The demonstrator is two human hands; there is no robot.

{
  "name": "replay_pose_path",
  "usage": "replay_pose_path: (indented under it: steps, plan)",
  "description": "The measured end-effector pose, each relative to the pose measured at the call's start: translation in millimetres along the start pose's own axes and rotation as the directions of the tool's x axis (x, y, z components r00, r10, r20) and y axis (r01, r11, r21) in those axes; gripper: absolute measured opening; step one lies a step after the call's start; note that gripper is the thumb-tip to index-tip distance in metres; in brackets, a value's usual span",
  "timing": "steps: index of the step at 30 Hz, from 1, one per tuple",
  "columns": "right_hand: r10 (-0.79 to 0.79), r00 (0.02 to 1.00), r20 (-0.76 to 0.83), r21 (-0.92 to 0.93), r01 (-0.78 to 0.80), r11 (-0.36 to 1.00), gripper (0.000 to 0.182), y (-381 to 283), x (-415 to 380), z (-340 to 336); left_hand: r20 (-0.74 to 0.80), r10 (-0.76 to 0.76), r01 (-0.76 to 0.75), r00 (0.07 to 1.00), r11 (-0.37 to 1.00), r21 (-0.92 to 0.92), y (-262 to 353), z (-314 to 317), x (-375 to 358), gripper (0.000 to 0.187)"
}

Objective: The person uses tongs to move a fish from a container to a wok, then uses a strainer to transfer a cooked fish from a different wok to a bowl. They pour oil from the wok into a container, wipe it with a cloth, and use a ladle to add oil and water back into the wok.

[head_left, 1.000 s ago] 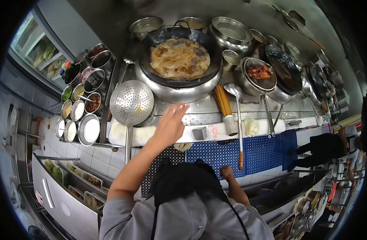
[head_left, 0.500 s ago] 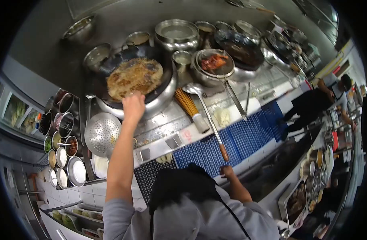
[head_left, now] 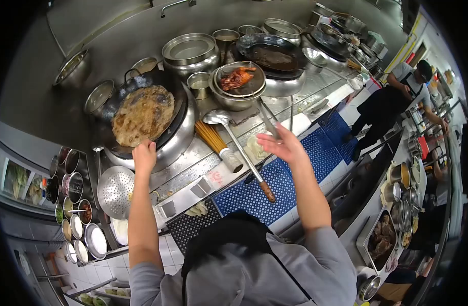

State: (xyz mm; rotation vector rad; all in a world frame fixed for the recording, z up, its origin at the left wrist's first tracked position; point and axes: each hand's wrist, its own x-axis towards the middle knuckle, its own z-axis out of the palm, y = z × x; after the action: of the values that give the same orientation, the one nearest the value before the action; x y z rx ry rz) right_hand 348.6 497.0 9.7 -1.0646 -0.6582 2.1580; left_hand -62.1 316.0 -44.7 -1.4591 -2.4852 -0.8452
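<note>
At the near rim of a black wok (head_left: 122, 92), my left hand (head_left: 144, 155) is closed, apparently around the rim's handle; the grip itself is hidden. Brown, frothy contents (head_left: 144, 115) fill much of the wok. My right hand (head_left: 284, 145) is open, fingers apart, at the end of the long handle of a strainer (head_left: 257, 86). That strainer rests on a metal pot, with a reddish-brown piece of roasted meat (head_left: 237, 79) in it. A ladle (head_left: 236, 140) with a wooden handle end lies left of my right hand, beside a bamboo brush (head_left: 218, 145).
A perforated skimmer (head_left: 115, 191) lies left of my left forearm. Seasoning bowls (head_left: 96, 239) stand at far left. Behind are a lidded pot (head_left: 189, 53) and a second wok (head_left: 272, 55). Another person (head_left: 397, 97) stands at right, near a counter with a meat tray (head_left: 379, 239).
My right hand has risen from beside the ladle's wooden end to the strainer's handle, its fingers now spread. My left hand stays at the wok's rim. The view has shifted.
</note>
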Motion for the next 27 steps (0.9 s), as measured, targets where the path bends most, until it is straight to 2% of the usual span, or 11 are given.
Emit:
replay_pose_path:
  steps: [3,4,8,12,13,14,16,17,20,23,27]
  plan:
    - [0.094,0.987,0.129,-0.026,-0.092,0.995,0.014,-1,74,-8,-0.022,0.006,-0.006,1.0,1.0,0.001,0,-1,0,0.023]
    - [0.027,0.997,0.072,-0.057,-0.023,0.998,0.011,-7,52,14,-0.037,0.008,-0.008,0.999,1.0,-0.002,0,-1,0,0.023]
    - [-0.045,0.992,0.118,-0.041,0.05,0.998,0.013,-8,27,1,-0.055,-0.014,0.014,0.998,1.0,0.0,6,0,-1,0.023]
    - [0.02,0.976,0.215,-0.051,-0.009,0.999,0.015,21,62,-35,-0.031,-0.041,0.04,0.999,0.998,-0.04,11,-2,-5,0.026]
    - [0.023,0.996,0.083,-0.03,-0.021,0.999,0.017,22,64,-31,-0.045,-0.066,0.065,0.997,0.998,-0.02,6,6,-5,0.027]
    - [0.01,0.994,0.108,-0.036,-0.006,0.999,0.014,28,77,-41,-0.018,-0.048,0.046,0.999,0.994,-0.102,-13,17,-1,0.027]
    - [-0.015,1.0,0.023,-0.062,0.017,0.998,0.005,21,74,-32,-0.026,0.015,-0.016,1.0,0.999,-0.029,-31,24,1,0.03]
    - [-0.05,0.998,-0.031,0.114,0.054,0.992,0.002,14,57,-22,-0.004,0.018,-0.018,1.0,0.999,0.03,-38,25,3,0.032]
    - [-0.069,0.993,0.091,0.033,0.067,0.997,0.008,-5,25,-13,-0.022,0.058,-0.055,0.998,0.992,0.117,-51,28,4,0.032]
    - [-0.075,0.99,0.117,0.05,0.069,0.996,0.01,2,21,-10,0.049,-0.092,0.081,0.995,0.975,0.206,-20,15,2,0.035]
    - [-0.003,1.0,0.025,0.036,0.002,0.999,0.011,13,40,-17,-0.017,-0.011,0.012,1.0,0.998,0.066,-33,25,3,0.034]
